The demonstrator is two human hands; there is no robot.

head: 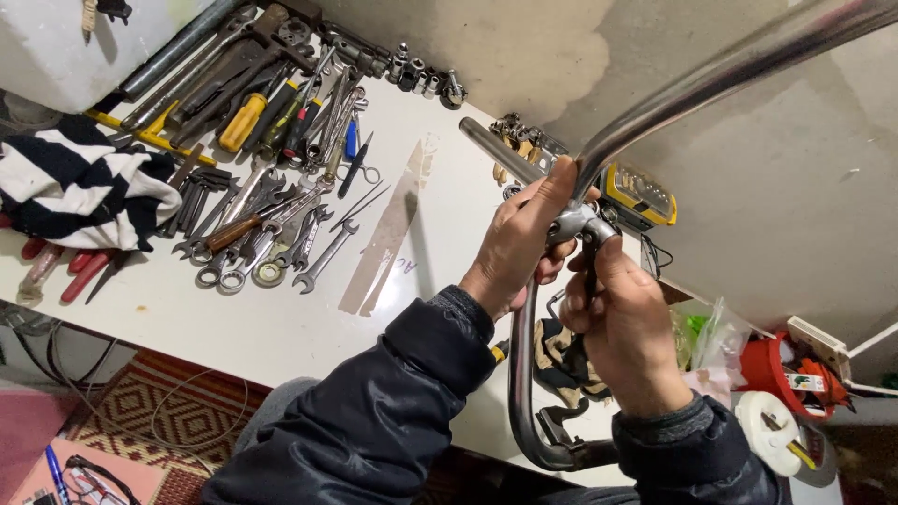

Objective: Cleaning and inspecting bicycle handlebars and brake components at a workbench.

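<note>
Both arms come up from the near edge in dark padded sleeves and meet right of the middle. The left hand (519, 238) is raised higher, back toward the camera, fingers curled shut, thumb stretched up and to the right. The right hand (625, 327) sits just below it and to the right, fist closed, knuckles facing up, touching the left fingers.

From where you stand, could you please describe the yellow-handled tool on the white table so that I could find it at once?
Look at the white table and the heap of spanners and tools at its far left. Near the heap's far edge, beside the grey metal pipe, lies the yellow-handled tool. Its thick, bright yellow grip sets it apart from the bare steel spanners around it.
</note>
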